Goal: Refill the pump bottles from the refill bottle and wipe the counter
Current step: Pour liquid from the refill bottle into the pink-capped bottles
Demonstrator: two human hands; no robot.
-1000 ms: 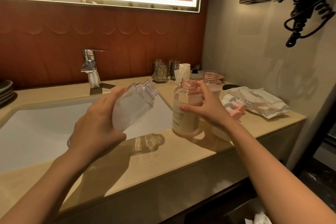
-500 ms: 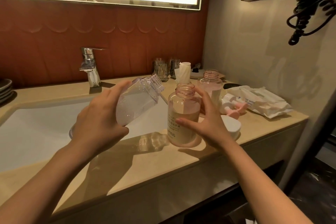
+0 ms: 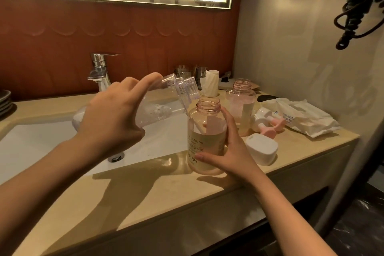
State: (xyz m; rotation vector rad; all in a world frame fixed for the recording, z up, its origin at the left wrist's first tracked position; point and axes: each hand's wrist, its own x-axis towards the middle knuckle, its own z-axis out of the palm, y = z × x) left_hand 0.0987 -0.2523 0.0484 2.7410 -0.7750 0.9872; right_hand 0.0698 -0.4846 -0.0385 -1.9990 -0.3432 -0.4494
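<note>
Head view. Left hand [image 3: 110, 118] grasps clear refill bottle [image 3: 158, 106], tilted over sink [image 3: 41, 141], its open neck just above and left of near pump bottle [image 3: 206, 135] mouth; index finger stretched along bottle shoulder. Right hand [image 3: 226, 151] wraps near pump bottle from right, bottle upright on counter [image 3: 166, 203] at sink's right edge, cap off, partly filled with pale liquid. Second pump bottle [image 3: 241, 104] open, behind it. Pink pump heads [image 3: 270, 123] and white cap [image 3: 261, 149] right of near pump bottle; wipes pack [image 3: 301, 118] farther right.

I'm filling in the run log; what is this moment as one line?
left hand: tilts refill bottle | right hand: steadies open pump bottle on counter | pour: none visible | second pump bottle: open
</note>
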